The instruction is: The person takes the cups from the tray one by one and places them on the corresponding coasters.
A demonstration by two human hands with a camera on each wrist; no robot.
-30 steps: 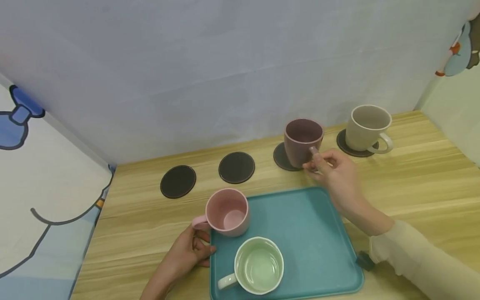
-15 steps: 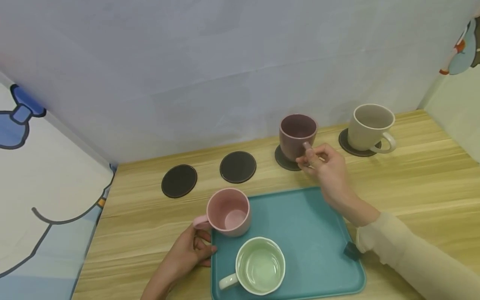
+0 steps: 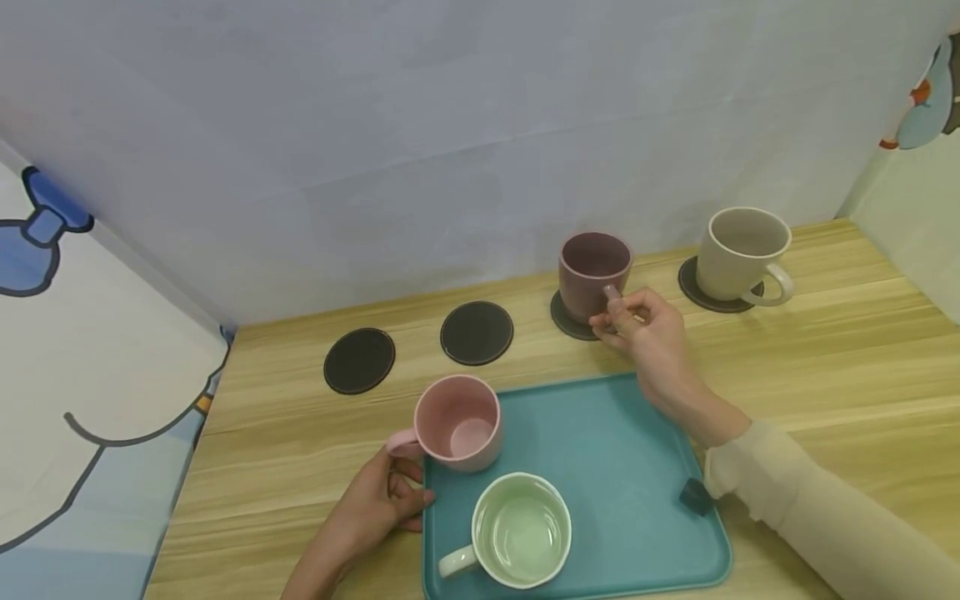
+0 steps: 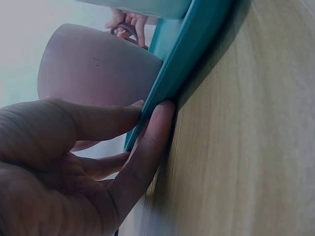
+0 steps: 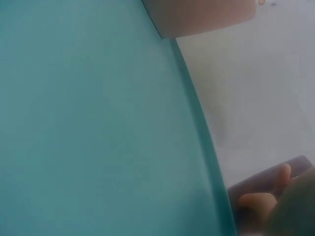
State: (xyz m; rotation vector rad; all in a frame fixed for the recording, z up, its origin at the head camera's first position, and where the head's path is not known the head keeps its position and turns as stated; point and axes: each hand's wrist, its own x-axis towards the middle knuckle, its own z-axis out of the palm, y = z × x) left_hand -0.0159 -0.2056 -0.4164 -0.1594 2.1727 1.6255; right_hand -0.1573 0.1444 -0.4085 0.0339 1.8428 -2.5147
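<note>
By its handle, a dark purple mug [image 3: 587, 287] is pinched between the thumb and fingers of my right hand [image 3: 660, 346]. The mug stands at a black coaster [image 3: 561, 317], mostly covering it; whether its base touches cannot be told. My left hand [image 3: 369, 508] pinches the left rim of a teal tray [image 3: 615, 475], thumb above and a finger beneath in the left wrist view [image 4: 147, 142]. On that tray, a pink mug [image 3: 442, 425] sits at the back left corner, handle leftward over the rim. A light green mug [image 3: 521, 533] stands in front of it.
A beige mug [image 3: 731, 258] stands on a coaster [image 3: 693, 287] at the back right. Two bare black coasters, the left one [image 3: 359, 361] and the middle one [image 3: 477, 333], lie behind the tray. A pale wall sheet [image 3: 450, 167] borders the wooden tabletop [image 3: 270, 417].
My right hand has moved the purple mug slightly left and back over its coaster, and it sits a touch lower than half a second ago. My left hand stays at the tray rim.
</note>
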